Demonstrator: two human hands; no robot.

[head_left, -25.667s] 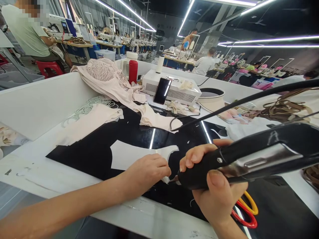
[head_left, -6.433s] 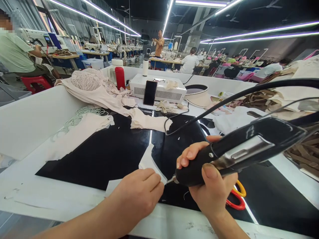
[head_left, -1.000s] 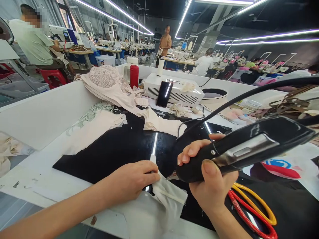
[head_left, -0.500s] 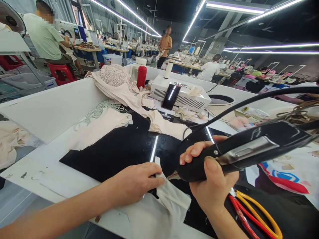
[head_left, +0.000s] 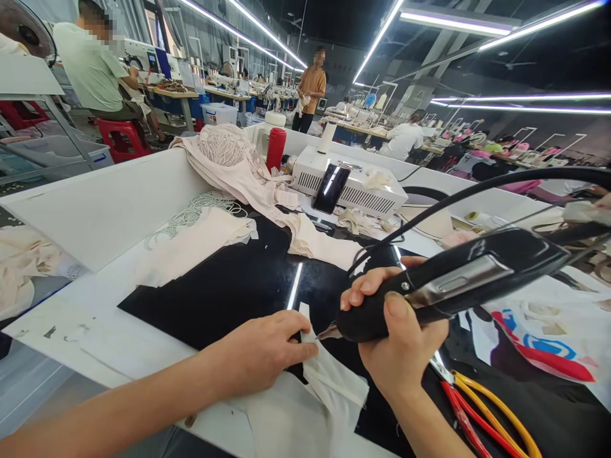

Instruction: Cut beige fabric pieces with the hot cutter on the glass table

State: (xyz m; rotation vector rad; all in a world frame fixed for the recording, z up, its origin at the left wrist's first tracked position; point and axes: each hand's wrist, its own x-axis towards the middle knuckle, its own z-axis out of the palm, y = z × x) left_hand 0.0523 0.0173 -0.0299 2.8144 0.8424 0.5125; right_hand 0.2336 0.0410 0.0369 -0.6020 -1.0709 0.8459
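My left hand (head_left: pixel 265 350) is closed on the edge of a pale cream fabric piece (head_left: pixel 334 388), which drapes over the front of the black work surface (head_left: pixel 205 305). My right hand (head_left: pixel 401 331) wraps around a black handheld tool (head_left: pixel 458 280) with a metal lever and a cable. The tool's narrow metal tip touches or nearly touches the fabric beside my left fingertips. Below my right hand lie scissors with red and yellow handles (head_left: pixel 496 413), partly behind my forearm.
Cream fabric stacks (head_left: pixel 195 245) lie at the left and centre back. Behind them are a lace garment (head_left: pixel 222 152), a red bottle (head_left: pixel 275 149), a phone (head_left: pixel 331 187) and a white vented box (head_left: pixel 351 178). A printed plastic bag (head_left: pixel 544 337) is at right. Other people sit or stand beyond.
The view has shifted slightly. My right hand and the black tool have moved a little left and the tool sits slightly lower. Both hands keep their holds.
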